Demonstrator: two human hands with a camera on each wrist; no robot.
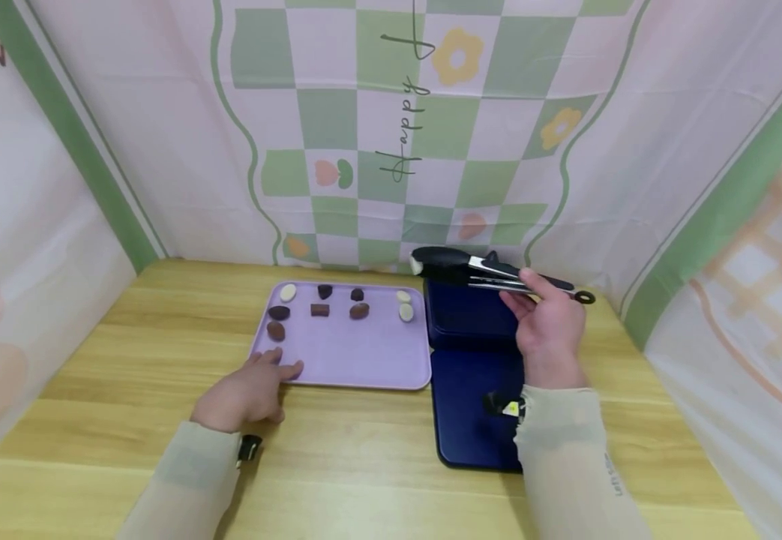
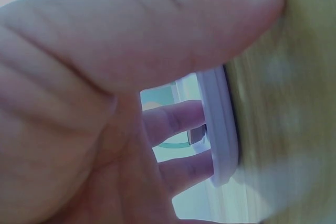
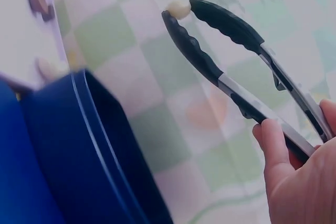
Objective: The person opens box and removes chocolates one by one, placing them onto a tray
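Note:
My right hand [image 1: 552,319] grips a pair of black-and-silver tongs [image 1: 441,258] by the metal arms, raised over a dark blue box [image 1: 468,319]. Between the black scalloped tips, in the right wrist view, a small cream-white rounded piece [image 3: 179,8] is pinched. On a lilac tray [image 1: 350,364] to the left lie several small pieces like chocolates: white ovals [image 1: 406,312], brown ovals [image 1: 360,310], a brown bar [image 1: 319,310] and dark pieces. At the tray's near left corner, my left hand [image 1: 249,391] rests with fingers extended over the rim.
A flat dark blue lid or tray [image 1: 468,420] lies in front of the box, against the lilac tray's right side and partly under the right forearm. Beneath everything is a wood-grain table [image 1: 364,480]. A checked, printed curtain [image 1: 391,127] hangs close behind it.

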